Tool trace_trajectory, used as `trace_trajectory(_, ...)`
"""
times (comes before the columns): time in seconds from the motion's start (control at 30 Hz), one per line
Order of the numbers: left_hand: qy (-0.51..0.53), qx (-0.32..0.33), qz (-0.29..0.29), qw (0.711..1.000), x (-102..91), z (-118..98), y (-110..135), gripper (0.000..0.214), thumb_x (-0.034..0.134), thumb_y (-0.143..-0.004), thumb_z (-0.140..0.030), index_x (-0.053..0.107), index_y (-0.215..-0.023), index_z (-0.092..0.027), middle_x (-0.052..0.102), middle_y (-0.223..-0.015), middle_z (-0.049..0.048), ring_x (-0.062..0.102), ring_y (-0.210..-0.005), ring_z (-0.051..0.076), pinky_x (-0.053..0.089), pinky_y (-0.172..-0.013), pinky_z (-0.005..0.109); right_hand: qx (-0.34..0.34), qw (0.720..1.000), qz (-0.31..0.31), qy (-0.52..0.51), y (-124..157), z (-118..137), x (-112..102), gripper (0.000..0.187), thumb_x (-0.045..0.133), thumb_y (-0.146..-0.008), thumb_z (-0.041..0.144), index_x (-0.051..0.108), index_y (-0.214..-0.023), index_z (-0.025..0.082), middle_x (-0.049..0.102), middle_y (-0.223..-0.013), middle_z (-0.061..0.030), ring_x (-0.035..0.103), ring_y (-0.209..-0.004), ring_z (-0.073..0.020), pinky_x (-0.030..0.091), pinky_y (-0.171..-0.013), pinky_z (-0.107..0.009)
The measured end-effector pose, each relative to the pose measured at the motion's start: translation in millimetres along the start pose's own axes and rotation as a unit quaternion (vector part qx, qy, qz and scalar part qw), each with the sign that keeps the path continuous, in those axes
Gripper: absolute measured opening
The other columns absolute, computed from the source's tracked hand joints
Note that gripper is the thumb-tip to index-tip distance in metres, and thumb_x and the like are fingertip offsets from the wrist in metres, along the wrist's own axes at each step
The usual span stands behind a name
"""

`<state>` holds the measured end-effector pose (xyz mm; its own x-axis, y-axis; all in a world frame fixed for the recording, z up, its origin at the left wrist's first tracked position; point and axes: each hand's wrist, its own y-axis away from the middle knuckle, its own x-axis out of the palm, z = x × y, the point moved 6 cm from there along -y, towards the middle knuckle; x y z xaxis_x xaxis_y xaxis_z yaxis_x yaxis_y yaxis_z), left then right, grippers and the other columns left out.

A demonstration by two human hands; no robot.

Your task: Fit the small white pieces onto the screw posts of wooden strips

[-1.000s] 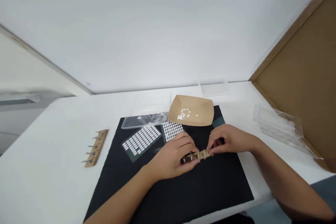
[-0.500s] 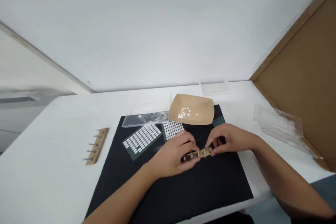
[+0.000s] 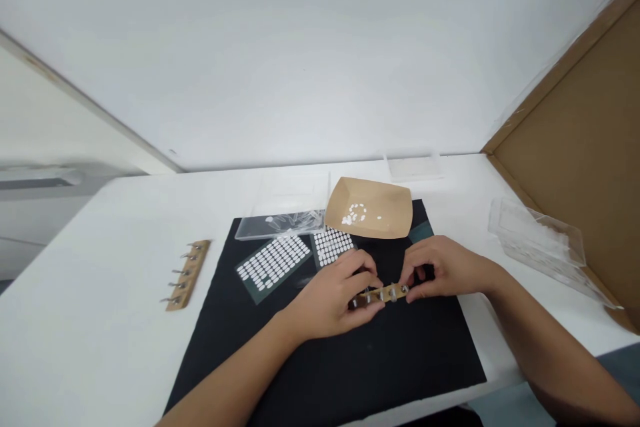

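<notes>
Over the black mat [image 3: 395, 360], my left hand [image 3: 335, 293] is closed around the left part of a small wooden strip [image 3: 387, 292] that carries a row of metal clips. My right hand [image 3: 440, 270] pinches at the strip's right end, thumb and forefinger on either side of the last clip. Whether something tiny sits between those fingertips, I cannot make out. Just beyond the left hand lie two dark cards with rows of white ovals: a left card [image 3: 274, 265] and a right card [image 3: 331, 245], the latter partly covered by the hand and the tray.
A brown paper tray [image 3: 390, 210] holds several small white ovals. Beside it is a clear plastic case [image 3: 250, 230] with transparent slivers. A second wooden clip strip [image 3: 187, 275] lies on the white table at left. Clear boxes [image 3: 543, 233] stand at right by a cardboard panel [image 3: 575, 140].
The whole view has shifted slightly. Both hands keep hold of the same wooden strip, with only slight finger movement at its right end.
</notes>
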<state>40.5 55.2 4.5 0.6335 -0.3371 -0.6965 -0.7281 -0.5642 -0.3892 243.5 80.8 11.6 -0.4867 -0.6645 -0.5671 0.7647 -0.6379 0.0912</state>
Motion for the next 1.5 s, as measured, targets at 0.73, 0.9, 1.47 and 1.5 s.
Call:
trace_trajectory(0.73,0.0,-0.002,0.0,1.0,1.1,1.2,-0.1,0.016,0.072,-0.098,-0.026,0.072,-0.111,-0.018,0.065,-0.112,0.0117,0.065,-0.1,0.023,0.056,-0.086,0.035,0.028,0.999,0.005,0.03,-2.8,-2.0,4.8,0.016,0.087,-0.091,0.039,0.081,-0.093,0.024,0.077,-0.088,0.0007,0.069,-0.079,-0.015,0.048,-0.07,-0.025)
trace_trajectory(0.9,-0.006,-0.003,-0.001,1.0,1.0,0.7,-0.6,0.016,0.072,-0.097,-0.027,0.072,-0.11,-0.018,0.066,-0.111,0.0115,0.064,-0.098,0.023,0.056,-0.084,0.034,0.028,0.999,0.011,0.041,-1.8,-2.1,5.8,0.017,0.086,-0.092,0.04,0.081,-0.092,0.024,0.076,-0.087,0.0015,0.069,-0.079,-0.015,0.046,-0.07,-0.026)
trace_trajectory(1.47,-0.014,-0.006,-0.001,1.0,-0.1,-1.1,-2.4,0.015,0.072,-0.096,-0.027,0.073,-0.109,-0.019,0.066,-0.11,0.0116,0.065,-0.099,0.023,0.057,-0.085,0.034,0.04,0.998,0.02,0.043,-3.0,-4.2,8.2,0.018,0.086,-0.092,0.039,0.078,-0.089,0.023,0.076,-0.087,0.0021,0.068,-0.078,-0.0147,0.044,-0.07,-0.025)
trace_trajectory(1.5,-0.014,-0.006,-0.001,1.0,-0.3,-1.2,-2.5,0.015,0.072,-0.096,-0.027,0.073,-0.109,-0.019,0.066,-0.11,0.0116,0.065,-0.098,0.023,0.057,-0.085,0.034,0.037,0.998,0.019,0.04,-2.9,-4.5,8.2,0.019,0.086,-0.093,0.04,0.078,-0.089,0.022,0.076,-0.087,0.0018,0.068,-0.078,-0.0149,0.045,-0.07,-0.025)
